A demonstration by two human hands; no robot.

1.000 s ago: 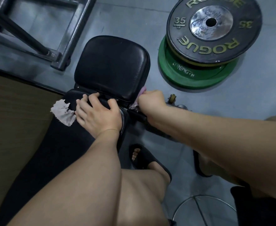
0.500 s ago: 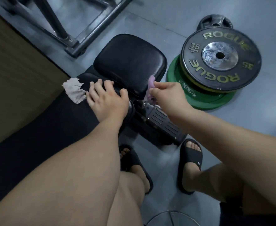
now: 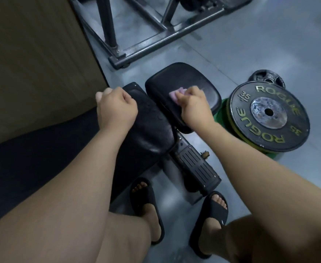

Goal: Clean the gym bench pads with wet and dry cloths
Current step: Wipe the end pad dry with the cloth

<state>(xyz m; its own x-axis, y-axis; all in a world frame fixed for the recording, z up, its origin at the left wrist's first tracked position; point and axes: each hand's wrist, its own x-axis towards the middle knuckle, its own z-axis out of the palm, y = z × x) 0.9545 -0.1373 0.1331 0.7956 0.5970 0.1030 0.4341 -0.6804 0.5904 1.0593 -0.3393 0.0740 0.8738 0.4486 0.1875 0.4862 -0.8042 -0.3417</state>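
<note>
The black bench has a small seat pad (image 3: 186, 76) and a long back pad (image 3: 152, 128) lying end to end. My right hand (image 3: 193, 106) grips a pink cloth (image 3: 175, 95) and presses it on the seat pad's top, near its left side. My left hand (image 3: 116, 108) is curled into a fist at the far left edge of the back pad. A pale scrap of the grey-white cloth (image 3: 103, 92) shows at the fist's far side; the rest of it is hidden.
A black 35 lb plate (image 3: 269, 114) lies on a green plate (image 3: 220, 115) right of the seat pad, with a small iron plate (image 3: 268, 79) behind. A steel rack base (image 3: 156, 37) crosses the floor ahead. A brown panel (image 3: 32, 54) fills the left. My sandalled feet flank the bench foot (image 3: 195, 166).
My right hand moved the pink cloth from the gap at the seat pad's edge up onto its top. My left hand went from lying flat to a fist, bunching the grey-white cloth.
</note>
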